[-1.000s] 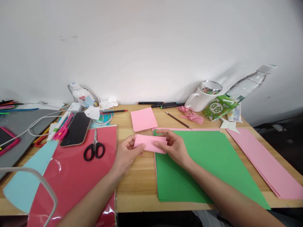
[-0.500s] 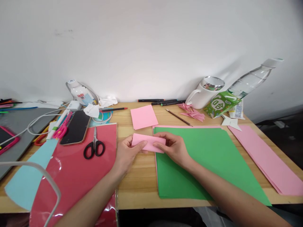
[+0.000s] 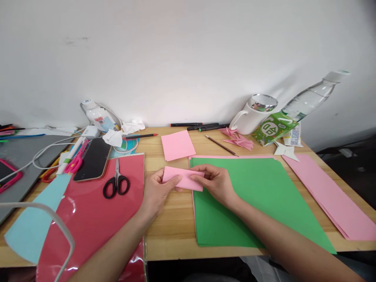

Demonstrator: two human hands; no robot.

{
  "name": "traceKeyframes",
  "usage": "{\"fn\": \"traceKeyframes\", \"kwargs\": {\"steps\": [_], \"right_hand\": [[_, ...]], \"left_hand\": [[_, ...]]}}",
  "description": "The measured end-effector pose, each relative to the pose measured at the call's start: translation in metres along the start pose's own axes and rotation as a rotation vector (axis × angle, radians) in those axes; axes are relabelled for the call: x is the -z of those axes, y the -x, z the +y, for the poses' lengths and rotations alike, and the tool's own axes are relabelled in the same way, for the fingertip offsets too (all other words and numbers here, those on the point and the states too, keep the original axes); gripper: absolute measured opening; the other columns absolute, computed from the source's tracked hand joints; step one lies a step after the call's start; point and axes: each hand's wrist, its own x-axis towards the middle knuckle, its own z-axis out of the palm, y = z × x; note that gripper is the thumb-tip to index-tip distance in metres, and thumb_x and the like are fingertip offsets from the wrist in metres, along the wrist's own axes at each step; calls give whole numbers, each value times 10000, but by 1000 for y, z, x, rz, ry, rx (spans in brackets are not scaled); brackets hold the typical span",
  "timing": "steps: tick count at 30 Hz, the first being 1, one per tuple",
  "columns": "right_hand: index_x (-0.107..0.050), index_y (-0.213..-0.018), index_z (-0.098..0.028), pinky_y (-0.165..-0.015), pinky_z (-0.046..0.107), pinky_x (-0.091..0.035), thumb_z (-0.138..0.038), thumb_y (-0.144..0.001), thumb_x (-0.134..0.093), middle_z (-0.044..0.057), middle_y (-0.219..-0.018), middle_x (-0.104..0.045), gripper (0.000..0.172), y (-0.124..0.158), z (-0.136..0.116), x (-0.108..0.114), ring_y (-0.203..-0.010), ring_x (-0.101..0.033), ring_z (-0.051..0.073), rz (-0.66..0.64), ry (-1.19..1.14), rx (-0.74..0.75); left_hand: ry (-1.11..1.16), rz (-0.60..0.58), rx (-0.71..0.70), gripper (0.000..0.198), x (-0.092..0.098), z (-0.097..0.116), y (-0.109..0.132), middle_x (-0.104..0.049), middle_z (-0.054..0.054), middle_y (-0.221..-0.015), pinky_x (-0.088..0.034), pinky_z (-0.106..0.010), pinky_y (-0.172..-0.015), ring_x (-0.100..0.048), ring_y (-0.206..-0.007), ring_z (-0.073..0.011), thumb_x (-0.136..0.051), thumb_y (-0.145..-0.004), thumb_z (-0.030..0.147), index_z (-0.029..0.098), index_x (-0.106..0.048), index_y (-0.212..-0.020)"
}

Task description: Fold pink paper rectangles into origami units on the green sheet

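Observation:
A small oblong of folded pink paper (image 3: 184,174) is held level above the table between both hands. My left hand (image 3: 160,188) pinches its left end, thumb on the near face and fingers behind. At the right end, my right hand (image 3: 216,183) grips it the same way, thumb pressed near the middle. The fingers behind the paper are mostly hidden. Just beyond lies a square of pink paper (image 3: 178,145), with several layers showing at its edge. Under my right forearm is a stack of green paper (image 3: 258,196) on top of pink sheets.
Black-handled scissors (image 3: 116,183) lie on a red sheet in a clear sleeve (image 3: 96,215) at left, near a phone (image 3: 93,158). Along the back are markers (image 3: 202,127), a pencil (image 3: 221,145), folded pink pieces (image 3: 239,141), a white mug (image 3: 249,117) and a bottle (image 3: 314,96). Pink strips (image 3: 331,196) lie right.
The view has shifted very slightly. Both hands keep the same grip on the folded pink paper, with no clear movement of it.

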Motion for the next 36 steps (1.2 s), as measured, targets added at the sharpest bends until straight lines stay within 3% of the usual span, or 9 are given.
{"fn": "traceKeyframes", "kwargs": {"steps": [36], "right_hand": [[-750, -738, -193, -503, 249, -490, -399, -613, -776, 38, -723, -731, 242, 0, -2, -1, -581, -623, 158, 33, 26, 38]], "left_hand": [[-52, 12, -43, 266, 2, 0, 1, -663, -3, -678, -488, -219, -513, -584, -557, -118, -797, -596, 315, 131, -696, -761]]}}
